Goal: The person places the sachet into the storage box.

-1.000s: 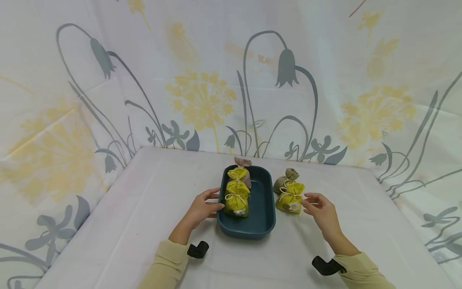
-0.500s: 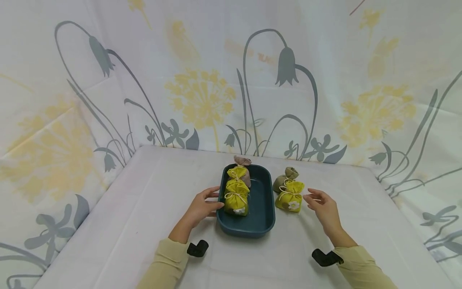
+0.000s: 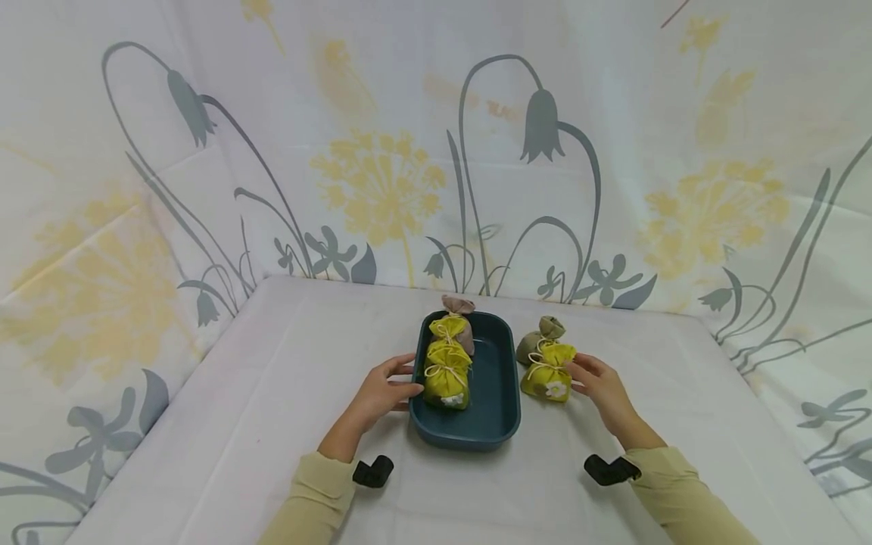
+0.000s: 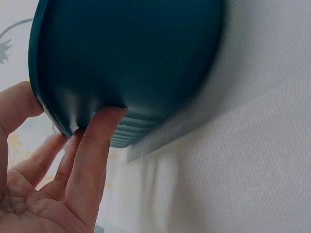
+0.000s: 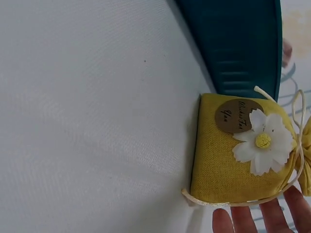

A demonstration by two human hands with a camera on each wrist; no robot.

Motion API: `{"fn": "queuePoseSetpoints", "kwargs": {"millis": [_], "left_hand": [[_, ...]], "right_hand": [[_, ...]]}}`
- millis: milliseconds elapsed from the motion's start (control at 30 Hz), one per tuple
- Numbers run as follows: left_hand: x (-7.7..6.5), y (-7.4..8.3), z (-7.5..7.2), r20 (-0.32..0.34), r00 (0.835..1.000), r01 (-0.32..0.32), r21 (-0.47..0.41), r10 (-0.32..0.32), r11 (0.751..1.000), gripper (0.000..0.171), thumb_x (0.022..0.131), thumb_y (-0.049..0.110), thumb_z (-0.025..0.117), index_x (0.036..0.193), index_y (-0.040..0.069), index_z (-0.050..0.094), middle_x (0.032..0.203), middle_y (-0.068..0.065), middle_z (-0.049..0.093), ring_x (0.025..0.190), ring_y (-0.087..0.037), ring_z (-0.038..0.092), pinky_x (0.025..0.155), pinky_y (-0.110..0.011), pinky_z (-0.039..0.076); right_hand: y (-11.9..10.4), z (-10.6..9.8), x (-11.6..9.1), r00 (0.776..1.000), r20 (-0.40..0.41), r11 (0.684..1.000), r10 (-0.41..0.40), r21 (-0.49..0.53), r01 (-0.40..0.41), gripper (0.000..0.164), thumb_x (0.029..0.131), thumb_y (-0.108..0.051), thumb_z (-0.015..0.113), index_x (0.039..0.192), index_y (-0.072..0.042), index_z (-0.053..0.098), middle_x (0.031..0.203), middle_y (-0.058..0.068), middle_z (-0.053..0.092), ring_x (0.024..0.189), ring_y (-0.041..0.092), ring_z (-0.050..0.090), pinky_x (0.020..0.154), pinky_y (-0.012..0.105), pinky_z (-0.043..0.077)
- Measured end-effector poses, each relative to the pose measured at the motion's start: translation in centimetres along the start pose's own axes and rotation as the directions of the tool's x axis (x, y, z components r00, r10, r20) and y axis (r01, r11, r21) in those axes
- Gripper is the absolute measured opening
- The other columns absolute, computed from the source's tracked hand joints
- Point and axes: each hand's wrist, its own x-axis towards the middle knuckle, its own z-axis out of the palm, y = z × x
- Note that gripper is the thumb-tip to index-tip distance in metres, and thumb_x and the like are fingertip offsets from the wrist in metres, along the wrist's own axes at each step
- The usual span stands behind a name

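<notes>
My left hand [image 3: 383, 387] holds the left wall of a dark teal plastic tub [image 3: 492, 428], thumb at the rim and fingers [image 4: 92, 160] against the outside. Inside, along that wall, lie two yellow drawstring pouches, the nearer pouch [image 3: 447, 378] with a white flower, and behind them a mauve pouch [image 3: 459, 305]. Right of the tub another yellow pouch [image 3: 545, 375] stands on the cloth. My right hand [image 3: 602, 390] is at its right side, straight fingertips touching the fabric low by the cord. A white flower [image 5: 263, 141] and a round brown tag [image 5: 237, 115] show on its front.
An olive-brown pouch [image 3: 533, 347] stands just behind the yellow one, outside the tub. White cloth [image 3: 272, 393] covers the table, and a flower-printed curtain [image 3: 381, 91] rises at the back and sides. Black wrist cameras, such as the left camera [image 3: 373, 471], sit by both cuffs.
The right hand drew slightly away from the yellow pouch, then came back left to its side. The left hand and the tub have stayed in place.
</notes>
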Motion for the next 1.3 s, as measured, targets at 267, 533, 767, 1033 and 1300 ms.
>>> {"fn": "queuePoseSetpoints", "kwargs": {"millis": [267, 533, 767, 1033, 1300], "left_hand": [[-0.2, 0.1, 0.1, -0.007, 1.000, -0.004, 0.008, 0.004, 1.000, 0.060, 0.085, 0.009, 0.068, 0.140, 0.009, 0.042, 0.131, -0.020, 0.046, 0.103, -0.029, 0.059, 0.069, -0.039, 0.056], [0.0, 0.0, 0.0, -0.013, 1.000, -0.007, 0.010, 0.007, 1.000, 0.060, 0.084, 0.009, 0.069, 0.139, 0.009, 0.044, 0.130, -0.019, 0.046, 0.102, -0.028, 0.059, 0.069, -0.038, 0.056], [0.2, -0.2, -0.1, -0.012, 1.000, -0.007, 0.001, 0.007, 1.000, 0.059, 0.084, 0.008, 0.068, 0.138, 0.010, 0.044, 0.130, -0.019, 0.047, 0.102, -0.028, 0.059, 0.070, -0.038, 0.056], [0.1, -0.1, -0.1, 0.003, 1.000, -0.020, -0.009, 0.020, 1.000, 0.060, 0.084, 0.008, 0.068, 0.139, 0.009, 0.043, 0.128, -0.019, 0.047, 0.102, -0.029, 0.059, 0.071, -0.038, 0.056], [0.1, -0.3, -0.1, 0.007, 1.000, -0.030, -0.004, 0.030, 1.000, 0.060, 0.084, 0.009, 0.068, 0.139, 0.008, 0.043, 0.128, -0.019, 0.047, 0.103, -0.029, 0.059, 0.071, -0.039, 0.056]], "right_hand": [[-0.2, 0.2, 0.4, 0.998, 0.018, 0.998, -0.065, -0.021, 0.065, 0.046, 0.093, -0.029, 0.058, 0.124, 0.005, 0.048, 0.121, 0.015, 0.050, 0.091, 0.003, 0.053, 0.085, 0.028, 0.049], [-0.8, 0.0, -0.2, 0.994, 0.009, 0.994, -0.109, -0.017, 0.109, 0.035, 0.093, -0.022, 0.059, 0.114, 0.003, 0.050, 0.107, 0.008, 0.058, 0.087, 0.003, 0.057, 0.078, 0.031, 0.053], [-1.6, -0.4, -0.9, 0.988, 0.039, 0.989, -0.148, 0.023, 0.147, 0.032, 0.095, -0.017, 0.056, 0.116, 0.005, 0.046, 0.111, 0.014, 0.058, 0.087, 0.002, 0.058, 0.075, 0.032, 0.054], [-3.0, -0.9, -0.9, 0.978, 0.066, 0.980, -0.199, 0.013, 0.198, 0.031, 0.094, -0.014, 0.056, 0.114, 0.006, 0.044, 0.104, 0.010, 0.057, 0.085, 0.005, 0.059, 0.073, 0.031, 0.055], [-5.1, -0.9, -0.9, 0.972, 0.076, 0.975, -0.223, 0.000, 0.223, 0.030, 0.095, -0.014, 0.056, 0.114, 0.006, 0.043, 0.105, 0.013, 0.057, 0.083, 0.006, 0.059, 0.071, 0.029, 0.055]]}}
